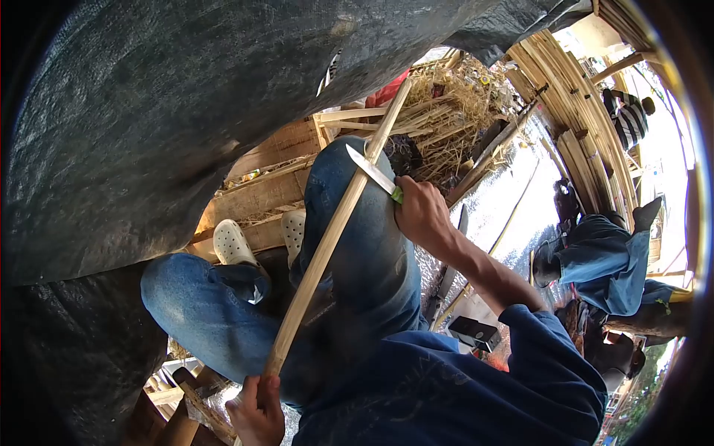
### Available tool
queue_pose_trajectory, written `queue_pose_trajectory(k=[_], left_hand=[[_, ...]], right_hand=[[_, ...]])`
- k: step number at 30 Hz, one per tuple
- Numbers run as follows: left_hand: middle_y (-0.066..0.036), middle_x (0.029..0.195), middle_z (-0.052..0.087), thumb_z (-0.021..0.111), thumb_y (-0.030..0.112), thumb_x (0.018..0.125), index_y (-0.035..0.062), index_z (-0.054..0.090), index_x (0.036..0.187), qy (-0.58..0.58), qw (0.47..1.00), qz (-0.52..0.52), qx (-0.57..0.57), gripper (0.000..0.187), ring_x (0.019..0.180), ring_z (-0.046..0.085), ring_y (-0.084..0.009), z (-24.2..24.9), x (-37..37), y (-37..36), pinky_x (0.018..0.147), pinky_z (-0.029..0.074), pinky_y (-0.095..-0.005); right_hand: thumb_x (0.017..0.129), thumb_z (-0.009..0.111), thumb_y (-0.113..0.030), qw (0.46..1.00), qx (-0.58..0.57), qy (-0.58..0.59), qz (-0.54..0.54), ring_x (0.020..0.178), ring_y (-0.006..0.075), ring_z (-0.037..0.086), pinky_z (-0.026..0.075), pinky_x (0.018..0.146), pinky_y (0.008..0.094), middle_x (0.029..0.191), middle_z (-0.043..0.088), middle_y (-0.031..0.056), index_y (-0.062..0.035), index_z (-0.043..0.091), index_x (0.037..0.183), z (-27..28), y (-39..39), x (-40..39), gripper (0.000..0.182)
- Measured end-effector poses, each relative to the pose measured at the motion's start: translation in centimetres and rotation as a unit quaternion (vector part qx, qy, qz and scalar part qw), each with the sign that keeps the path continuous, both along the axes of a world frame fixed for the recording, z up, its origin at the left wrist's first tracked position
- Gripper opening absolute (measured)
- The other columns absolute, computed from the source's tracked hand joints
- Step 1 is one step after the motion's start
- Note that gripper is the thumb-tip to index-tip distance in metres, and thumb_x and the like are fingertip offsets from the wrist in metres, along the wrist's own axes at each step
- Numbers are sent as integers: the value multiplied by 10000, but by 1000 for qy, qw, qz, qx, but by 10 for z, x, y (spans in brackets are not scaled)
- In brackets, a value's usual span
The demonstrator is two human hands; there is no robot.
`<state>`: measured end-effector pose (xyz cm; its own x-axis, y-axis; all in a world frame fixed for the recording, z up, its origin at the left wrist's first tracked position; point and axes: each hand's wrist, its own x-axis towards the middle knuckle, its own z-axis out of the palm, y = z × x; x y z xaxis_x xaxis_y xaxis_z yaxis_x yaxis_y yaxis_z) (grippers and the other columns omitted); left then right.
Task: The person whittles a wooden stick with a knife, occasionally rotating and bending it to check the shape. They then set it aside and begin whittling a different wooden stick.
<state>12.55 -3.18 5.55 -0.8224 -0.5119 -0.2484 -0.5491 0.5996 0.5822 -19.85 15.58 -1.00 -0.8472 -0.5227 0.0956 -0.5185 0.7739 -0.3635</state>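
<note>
A long pale strip of wood or bamboo (318, 264) runs slantwise across my raised jeans-clad knee (338, 167). My left hand (256, 410) grips its lower end, thumb and fingers closed around it. In my right hand (420, 212) is a knife (372, 171), its green handle mostly hidden by the fingers. The blade lies crosswise over the strip near the knee, and a thin curl shows beside the blade. Past the knife, the far end of the strip reaches up toward a pile of shavings.
Black plastic sheeting (149, 126) hangs across the upper left. Straw-like shavings (457, 100) lie beyond my knee. Long slats (573, 97) are stacked at upper right. A person in jeans (610, 256) sits at right, another in stripes (631, 123) farther back. A black device (476, 332) lies by my side.
</note>
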Motion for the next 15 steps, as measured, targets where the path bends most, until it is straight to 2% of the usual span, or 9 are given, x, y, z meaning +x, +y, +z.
queue_pose_trajectory(k=[1,2,4,5,7,8,12,15], left_hand=[[-186,781,653,566,316,925,103,660,967,-51,998,24,13,236,711,646,-358,1,-2,0,568,478,-415],[-186,781,653,566,316,925,103,660,967,-49,998,25,10,236,711,646,-358,-1,-8,3,568,478,-415],[-93,540,515,558,287,931,62,579,787,30,996,57,-65,268,453,518,-274,-7,-27,12,464,347,-361],[-93,540,515,558,287,931,62,579,787,33,995,60,-66,268,453,518,-274,-7,-41,12,464,347,-361],[-101,574,584,568,215,925,81,567,800,85,996,-11,-34,183,496,600,-291,-4,-79,7,448,438,-366],[-94,575,583,568,216,925,86,559,786,106,992,-27,-69,191,496,599,-283,-7,-96,7,444,440,-358],[-71,590,580,566,229,928,98,532,753,152,968,-84,-180,221,496,597,-250,-8,-144,2,432,449,-333],[-59,601,575,568,244,926,101,523,750,157,962,-111,-195,231,498,595,-232,-10,-147,-2,432,456,-324]], right_hand=[[726,581,-17,1000,-8,-5,3,613,396,623,501,574,444,639,597,234,37,599,898,0,-2,1,181],[726,581,-17,1000,-11,-2,5,613,396,623,501,574,444,639,597,234,37,599,898,1,-4,3,181],[726,577,-8,999,-18,-32,35,586,371,633,510,559,428,639,611,223,42,600,940,4,-9,9,220],[731,574,-10,997,-24,-37,68,554,349,633,509,528,419,634,615,216,49,591,956,3,-10,12,234],[742,553,-22,994,-37,-62,85,536,363,617,496,513,433,622,603,212,45,581,948,15,-28,28,219],[743,547,-28,991,-37,-91,88,537,373,610,492,516,438,613,595,212,40,578,934,19,-35,33,206],[739,533,-31,981,-86,-83,153,534,400,590,479,512,453,594,571,222,33,565,902,16,-49,42,178],[735,529,-33,983,-74,-97,139,535,416,577,467,506,463,581,556,224,33,547,864,17,-50,38,145]])
